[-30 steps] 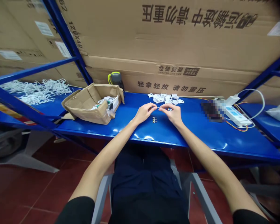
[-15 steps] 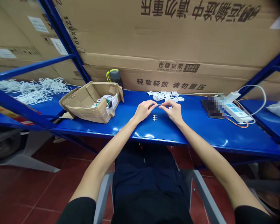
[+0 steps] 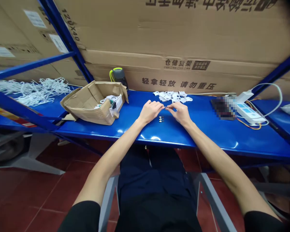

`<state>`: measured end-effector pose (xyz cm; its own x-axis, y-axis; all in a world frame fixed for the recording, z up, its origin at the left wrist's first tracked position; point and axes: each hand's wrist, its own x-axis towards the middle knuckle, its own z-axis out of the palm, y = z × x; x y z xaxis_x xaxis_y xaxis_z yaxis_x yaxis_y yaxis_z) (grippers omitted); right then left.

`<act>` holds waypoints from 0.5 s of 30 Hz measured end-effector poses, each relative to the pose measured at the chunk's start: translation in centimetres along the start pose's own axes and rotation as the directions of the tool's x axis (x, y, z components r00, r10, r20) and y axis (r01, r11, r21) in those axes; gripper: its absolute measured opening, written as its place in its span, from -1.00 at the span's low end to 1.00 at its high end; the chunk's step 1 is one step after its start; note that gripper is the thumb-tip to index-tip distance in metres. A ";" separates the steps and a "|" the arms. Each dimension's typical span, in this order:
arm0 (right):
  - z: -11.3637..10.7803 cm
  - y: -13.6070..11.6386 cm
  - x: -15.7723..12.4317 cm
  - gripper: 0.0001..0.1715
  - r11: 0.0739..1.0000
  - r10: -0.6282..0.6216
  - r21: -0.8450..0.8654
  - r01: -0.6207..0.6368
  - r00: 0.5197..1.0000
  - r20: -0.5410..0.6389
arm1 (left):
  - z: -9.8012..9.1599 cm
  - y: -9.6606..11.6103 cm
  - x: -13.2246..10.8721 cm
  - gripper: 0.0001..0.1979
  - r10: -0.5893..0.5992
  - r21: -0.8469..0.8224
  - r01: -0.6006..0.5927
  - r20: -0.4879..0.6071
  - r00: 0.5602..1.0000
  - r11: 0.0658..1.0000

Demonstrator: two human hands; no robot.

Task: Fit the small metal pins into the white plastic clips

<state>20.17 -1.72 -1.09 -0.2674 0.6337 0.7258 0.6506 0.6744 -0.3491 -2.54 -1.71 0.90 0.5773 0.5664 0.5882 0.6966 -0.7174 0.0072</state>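
Observation:
Between the fingertips of my left hand [image 3: 149, 112] and my right hand [image 3: 180, 112] is a small, thin metal pin-like part [image 3: 165, 107]. Both hands pinch it, one at each end, just above the blue table [image 3: 140, 132]. Its exact kind is too small to make out. Below and between the hands lie several small pin-like parts [image 3: 161, 119] in a short stack, with pale ends to the left and thin dark tips to the right. Beyond my fingers is a loose pile of white plastic pieces with round holes [image 3: 172, 96].
An open cardboard box [image 3: 91, 109] with mixed small parts stands left, a dark bottle [image 3: 120, 77] behind it. White bent wire pieces [image 3: 43, 90] lie far left. At right are a power strip [image 3: 250, 113] and a pixelated dark object [image 3: 222, 108]. Large cardboard [image 3: 145, 38] walls the back.
My hands stay together at nearly the same spot, still pinching the small part, which now shows slightly more between the fingertips. The view has shifted a little.

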 end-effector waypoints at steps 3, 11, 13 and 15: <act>0.1 0.1 0.0 -0.68 0.992 -0.052 -0.114 0.056 0.998 0.034 | 0.0 0.1 0.1 -0.59 0.016 0.057 -0.017 0.016 1.000 0.998; 0.3 0.0 -0.2 -0.64 0.953 -0.150 -0.252 0.170 0.984 0.099 | -0.1 0.0 -0.2 -0.67 -0.017 -0.045 0.018 0.043 0.999 0.999; 0.4 0.2 -0.3 -0.65 0.968 -0.129 -0.207 0.145 0.988 0.086 | 0.0 -0.1 -0.3 -0.69 -0.017 -0.098 0.021 0.044 0.999 0.995; 0.5 0.2 -0.3 -0.66 0.988 -0.090 -0.119 0.098 0.994 0.068 | 0.1 -0.2 -0.4 -0.70 -0.017 -0.145 0.023 0.041 0.999 0.989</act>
<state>20.04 -1.58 -1.74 -0.3723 0.5947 0.7126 0.7015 0.6830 -0.2035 -2.81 -1.74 0.56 0.5823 0.5949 0.5540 0.6408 -0.7553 0.1376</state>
